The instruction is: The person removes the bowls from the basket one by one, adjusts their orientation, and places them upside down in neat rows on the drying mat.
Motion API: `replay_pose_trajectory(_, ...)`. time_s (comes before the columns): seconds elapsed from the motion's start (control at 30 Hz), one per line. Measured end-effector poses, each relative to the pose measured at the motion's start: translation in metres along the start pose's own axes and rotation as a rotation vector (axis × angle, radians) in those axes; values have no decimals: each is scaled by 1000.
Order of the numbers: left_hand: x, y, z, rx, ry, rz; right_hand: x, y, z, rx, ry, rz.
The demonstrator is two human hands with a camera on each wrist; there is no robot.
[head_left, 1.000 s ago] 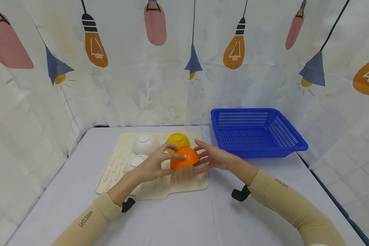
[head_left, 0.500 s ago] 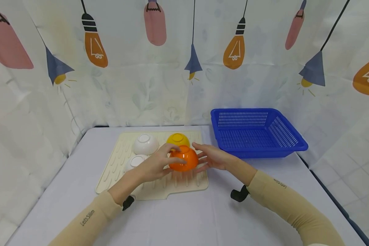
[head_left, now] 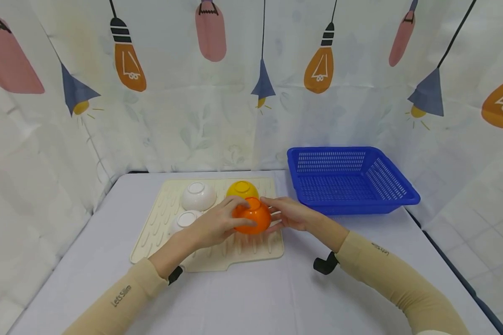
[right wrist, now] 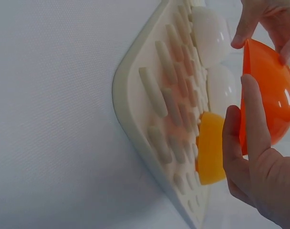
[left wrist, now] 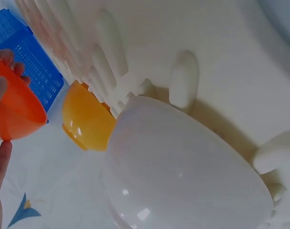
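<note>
An orange bowl [head_left: 257,218], base up and a little tilted, is held above the cream drying mat [head_left: 218,263]. My left hand [head_left: 215,225] grips it from the left, thumb on the near side and fingers toward the base. My right hand [head_left: 289,214] is at the bowl's right side; in the right wrist view its fairly straight fingers [right wrist: 257,117] lie along the rim. On the mat, a yellow bowl [head_left: 243,187] stands upside down just behind the orange one. Two white bowls, a far one [head_left: 198,197] and a near one [head_left: 186,219], also stand upside down; my left hand partly hides the near one.
A blue plastic basket [head_left: 356,207] stands at the back right of the table, beside the mat. The white tablecloth [head_left: 255,298] runs toward the front. A printed curtain [head_left: 218,125] hangs right behind the table.
The orange bowl has tipped so its base shows more toward the camera. My right hand has moved slightly left, closing up against its side. My left hand has kept its grip on it.
</note>
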State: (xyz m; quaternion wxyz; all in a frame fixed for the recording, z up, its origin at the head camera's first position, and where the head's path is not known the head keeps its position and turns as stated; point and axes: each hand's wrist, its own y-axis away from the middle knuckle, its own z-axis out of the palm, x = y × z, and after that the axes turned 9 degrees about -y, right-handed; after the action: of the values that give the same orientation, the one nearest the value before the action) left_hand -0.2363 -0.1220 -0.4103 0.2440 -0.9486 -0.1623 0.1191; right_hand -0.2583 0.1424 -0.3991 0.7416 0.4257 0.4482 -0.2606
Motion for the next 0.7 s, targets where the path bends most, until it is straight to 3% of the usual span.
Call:
replay_pose_trajectory(0.47, 7, -5, -2, -7, -114, 63, -1, 1, 2, -21, 32, -24)
replay_pose_trajectory(0.7, 9, -4, 3, 24, -148, 88, 0, 2, 3, -9, 35, -27)
